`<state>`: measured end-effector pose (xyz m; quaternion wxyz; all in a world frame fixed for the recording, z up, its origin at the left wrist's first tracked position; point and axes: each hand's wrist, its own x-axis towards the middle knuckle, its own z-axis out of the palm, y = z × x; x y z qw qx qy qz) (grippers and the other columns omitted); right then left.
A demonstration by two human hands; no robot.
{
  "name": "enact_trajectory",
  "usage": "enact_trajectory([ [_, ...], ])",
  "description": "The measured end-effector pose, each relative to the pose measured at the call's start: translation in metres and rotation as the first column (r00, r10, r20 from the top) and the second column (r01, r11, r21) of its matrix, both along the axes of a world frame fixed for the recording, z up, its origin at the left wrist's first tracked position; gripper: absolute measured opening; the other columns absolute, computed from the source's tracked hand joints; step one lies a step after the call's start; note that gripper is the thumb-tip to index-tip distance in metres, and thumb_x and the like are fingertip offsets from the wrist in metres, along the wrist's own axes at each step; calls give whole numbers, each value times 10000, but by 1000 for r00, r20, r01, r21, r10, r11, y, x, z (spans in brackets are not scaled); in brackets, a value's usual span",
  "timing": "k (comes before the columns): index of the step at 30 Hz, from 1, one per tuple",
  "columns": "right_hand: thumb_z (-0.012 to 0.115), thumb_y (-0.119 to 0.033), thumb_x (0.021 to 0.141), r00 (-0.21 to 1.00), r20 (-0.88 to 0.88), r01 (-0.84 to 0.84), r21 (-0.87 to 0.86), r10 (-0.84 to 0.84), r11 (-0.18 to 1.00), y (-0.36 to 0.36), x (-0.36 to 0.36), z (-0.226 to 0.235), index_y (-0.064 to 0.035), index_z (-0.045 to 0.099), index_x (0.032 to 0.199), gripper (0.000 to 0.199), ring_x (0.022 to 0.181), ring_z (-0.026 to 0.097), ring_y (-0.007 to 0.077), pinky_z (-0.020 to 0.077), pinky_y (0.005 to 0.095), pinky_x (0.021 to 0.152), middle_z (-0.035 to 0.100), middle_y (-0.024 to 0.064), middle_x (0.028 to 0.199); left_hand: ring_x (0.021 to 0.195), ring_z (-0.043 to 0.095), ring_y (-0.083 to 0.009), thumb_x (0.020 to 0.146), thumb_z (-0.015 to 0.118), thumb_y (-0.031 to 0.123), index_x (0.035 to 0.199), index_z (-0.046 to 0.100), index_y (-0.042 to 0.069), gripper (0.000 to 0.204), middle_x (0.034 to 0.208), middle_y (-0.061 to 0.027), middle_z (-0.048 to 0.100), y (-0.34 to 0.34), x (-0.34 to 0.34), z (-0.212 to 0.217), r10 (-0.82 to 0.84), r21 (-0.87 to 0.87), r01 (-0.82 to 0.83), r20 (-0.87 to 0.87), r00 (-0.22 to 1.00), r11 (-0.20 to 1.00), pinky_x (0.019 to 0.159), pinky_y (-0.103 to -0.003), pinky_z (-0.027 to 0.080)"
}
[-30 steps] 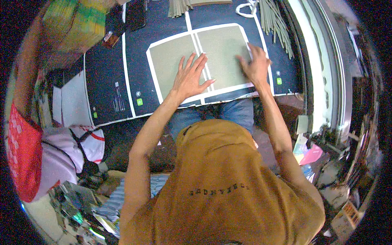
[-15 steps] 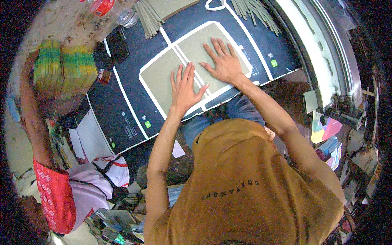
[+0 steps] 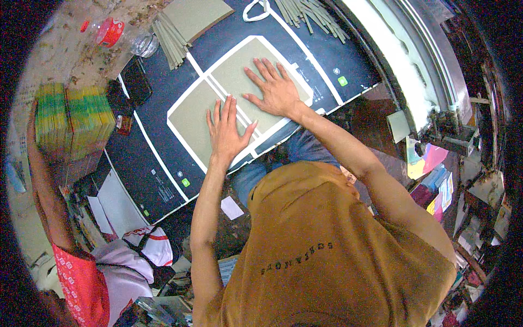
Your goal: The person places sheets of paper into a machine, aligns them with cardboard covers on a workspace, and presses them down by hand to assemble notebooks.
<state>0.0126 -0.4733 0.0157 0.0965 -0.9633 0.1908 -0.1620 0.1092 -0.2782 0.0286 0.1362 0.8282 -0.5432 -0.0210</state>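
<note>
My left hand (image 3: 225,133) lies flat, fingers spread, on the left grey board (image 3: 188,117). Flat on the right grey board (image 3: 238,61) rests my right hand (image 3: 276,94), its fingers apart as well. A narrow grey strip (image 3: 217,87) runs between the two boards, with thin white lines on either side. The boards sit on a dark blue printed sheet (image 3: 150,174), whose white borders frame them and whose corners by the boards are cut at a slant. Neither hand grips anything.
Grey strips (image 3: 170,43) and more strips (image 3: 313,16) lie at the far side, near a white tape ring (image 3: 256,10). A plastic bottle (image 3: 111,32) and a dark phone-like slab (image 3: 136,82) are left. A co-worker's arm (image 3: 49,191) reaches beside a yellow-green stack (image 3: 73,117). Metal machinery (image 3: 436,71) borders the right.
The whole view has shifted, so the table appears farther left and slightly lower. Both hands stay flat on the boards in much the same places.
</note>
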Motion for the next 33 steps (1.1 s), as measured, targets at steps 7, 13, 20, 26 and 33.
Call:
enact_trajectory([
  [7,470,-620,961,1000,-15,-12,23,12,1000,-2,-2,4,-217,384,1548,718,1486,301,354,248,545,1196,312,154,1616,1468,288,-398,865,668,536,1524,357,23,891,1595,-142,348,1,-1,1,0,-5,0,-4,1000,1000,1190,-617,154],
  [13,462,-623,959,1000,-20,-11,49,12,999,-4,-1,2,-216,380,1549,721,1497,278,346,218,545,1206,296,153,1624,1486,245,-390,881,641,545,1510,365,-3,879,1602,-134,330,-1,-1,2,-4,12,4,-29,1000,1000,1194,-620,128],
  [20,448,-632,954,1000,-31,-4,79,7,997,-1,-3,8,-197,387,1547,737,1505,262,340,190,564,1210,269,165,1636,1487,250,-402,868,658,535,1537,329,26,903,1618,-134,310,-1,-2,6,-11,40,12,-25,1000,999,1192,-630,131],
  [26,440,-625,961,999,-32,3,61,-1,998,1,-3,8,-191,390,1544,728,1505,260,346,188,580,1206,279,168,1628,1485,258,-404,867,655,542,1530,339,19,901,1622,-125,304,-1,-3,6,-5,36,6,-28,1000,999,1184,-646,143],
  [33,430,-625,964,997,-80,-21,39,24,999,2,0,7,-174,371,1552,744,1507,253,353,183,580,1208,266,169,1633,1449,301,-427,897,666,410,1495,353,-42,812,1566,-235,338,9,8,6,-11,-231,-54,-270,963,971,1189,-565,215],
])
